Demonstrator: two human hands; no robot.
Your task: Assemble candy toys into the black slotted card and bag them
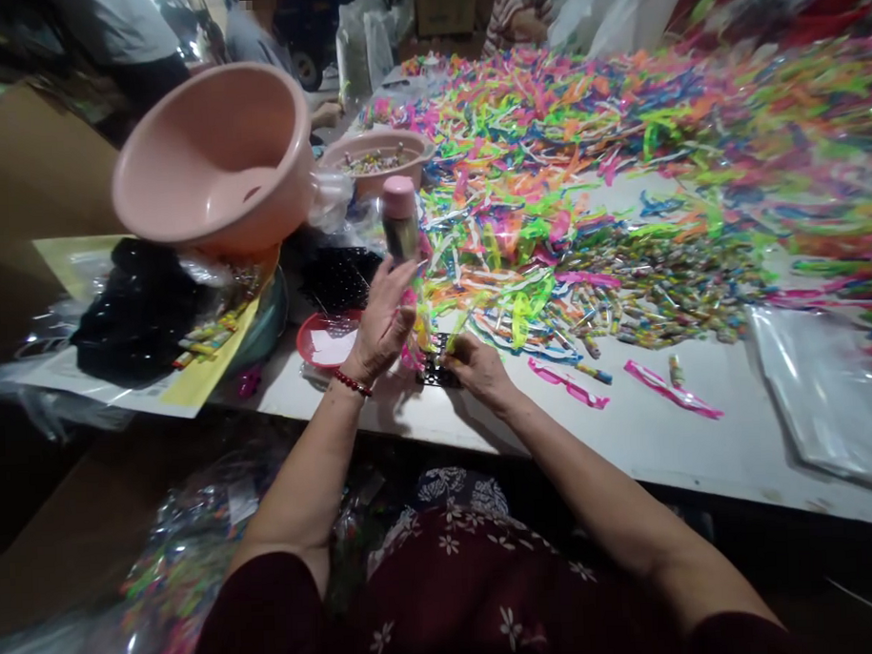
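Observation:
My left hand (384, 327), with a red bead bracelet on the wrist, is raised over the table's front edge. Its fingers point upward, and a pink plastic strip (411, 352) shows against the thumb, apparently held there. Yellow-green strips hang close beside it. Lower and to the right, my right hand (480, 368) has its fingertips pinched together over a small black perforated piece (433, 373). What lies inside that pinch is hidden. A bottle with a pink cap (398, 200) stands just behind my left hand. Pink plastic glasses frames (568, 383) lie to the right.
Colourful plastic pieces (529, 123) and small wrapped sticks (663, 286) cover much of the white table (626, 454). A large pink basin (212, 154), a smaller tub (380, 167), a red dish (309, 341) and clear plastic bags (817, 390) stand around. Other people are behind.

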